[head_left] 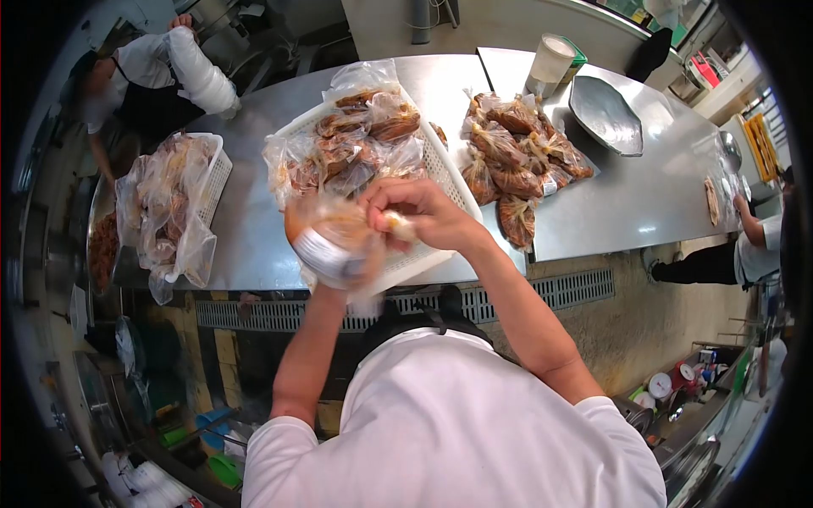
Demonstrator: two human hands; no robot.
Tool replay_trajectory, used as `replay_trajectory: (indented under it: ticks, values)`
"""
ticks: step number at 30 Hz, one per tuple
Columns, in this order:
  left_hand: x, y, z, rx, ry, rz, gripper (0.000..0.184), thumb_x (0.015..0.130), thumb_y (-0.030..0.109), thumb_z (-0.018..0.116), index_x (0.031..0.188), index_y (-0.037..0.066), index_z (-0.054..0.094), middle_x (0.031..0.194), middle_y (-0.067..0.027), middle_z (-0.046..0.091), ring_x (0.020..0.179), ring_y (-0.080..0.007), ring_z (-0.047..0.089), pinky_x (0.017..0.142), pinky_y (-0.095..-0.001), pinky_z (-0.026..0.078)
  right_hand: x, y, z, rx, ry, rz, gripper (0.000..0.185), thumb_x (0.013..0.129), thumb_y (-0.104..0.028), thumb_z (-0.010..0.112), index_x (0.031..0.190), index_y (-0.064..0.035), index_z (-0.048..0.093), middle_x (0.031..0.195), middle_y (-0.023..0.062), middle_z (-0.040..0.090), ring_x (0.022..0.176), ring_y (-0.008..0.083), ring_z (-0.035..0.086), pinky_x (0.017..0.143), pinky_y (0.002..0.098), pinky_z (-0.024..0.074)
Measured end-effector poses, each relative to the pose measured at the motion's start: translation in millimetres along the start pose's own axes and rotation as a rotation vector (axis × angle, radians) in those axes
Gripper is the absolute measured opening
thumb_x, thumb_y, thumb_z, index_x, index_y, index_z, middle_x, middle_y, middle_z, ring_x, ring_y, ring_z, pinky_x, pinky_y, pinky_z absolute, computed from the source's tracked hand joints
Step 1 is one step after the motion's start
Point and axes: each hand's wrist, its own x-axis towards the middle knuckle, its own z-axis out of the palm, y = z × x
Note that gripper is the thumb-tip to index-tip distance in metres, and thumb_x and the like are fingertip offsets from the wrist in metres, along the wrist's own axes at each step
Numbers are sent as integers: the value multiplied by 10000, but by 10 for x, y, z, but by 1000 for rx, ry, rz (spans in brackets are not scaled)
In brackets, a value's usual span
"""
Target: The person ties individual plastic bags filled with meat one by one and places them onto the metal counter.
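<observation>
Blurred by motion, a clear plastic bag of brown food (326, 241) with a white label hangs over the near side of a white basket (457, 182). My left hand (366, 269) is around the body of this bag; its fingers are partly hidden and smeared. At the bag's gathered neck, my right hand (419, 212) is closed in a pinch, with a pale bit of the bag showing between the fingers. Behind both hands, filled plastic bags (347, 148) lie heaped in the basket. To the right, several knotted bags of brown food (512, 148) are piled on the steel table.
A second white basket (216, 182) holds more bagged food at left, near a person (161, 85) in white sleeves. A dark tray (605, 114) and a pale tub (550, 63) stand at back right. Another person (758, 245) is at far right. A floor grate (550, 292) runs below the table (610, 220).
</observation>
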Motion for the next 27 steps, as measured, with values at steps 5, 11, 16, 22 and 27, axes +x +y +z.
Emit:
replay_trajectory:
  ticks: [5, 11, 16, 22, 27]
  values:
    - [109, 393, -69, 507, 218, 129, 531, 826, 119, 792, 1311, 49, 587, 967, -20, 713, 852, -147, 682, 815, -304, 544, -40, 164, 126, -470, 428, 196, 118, 915, -87, 671, 921, 31, 674, 901, 129, 678, 801, 203, 644, 746, 312, 508]
    - [87, 265, 416, 1179, 449, 521, 565, 683, 26, 796, 1220, 92, 636, 873, -69, 695, 852, -271, 671, 926, -426, 453, -41, 229, 263, -400, 732, 192, 131, 919, -46, 641, 1028, 25, 657, 807, 130, 698, 723, 168, 660, 674, 317, 521]
    - [150, 174, 290, 1203, 601, 666, 313, 716, -13, 770, 999, 58, 657, 791, -39, 682, 753, -195, 667, 799, -366, 507, -156, 322, 193, -319, 643, 281, 140, 910, -44, 687, 1033, 21, 667, 856, 51, 677, 774, 109, 630, 702, 299, 516]
    - [212, 269, 185, 719, 416, 327, 174, 779, -61, 728, 912, -4, 632, 806, -17, 667, 707, -90, 613, 651, -256, 506, -292, 173, -86, 38, 289, 311, 176, 936, -83, 717, 1095, -7, 708, 1081, 5, 585, 926, 57, 577, 739, 234, 486]
    - [81, 407, 522, 1016, 220, 206, 148, 809, -35, 701, 950, -13, 659, 925, -107, 686, 867, -199, 655, 815, -324, 521, -464, 156, 70, -416, 667, 156, 107, 822, 1, 788, 912, 21, 735, 873, 65, 684, 764, 133, 654, 682, 281, 540]
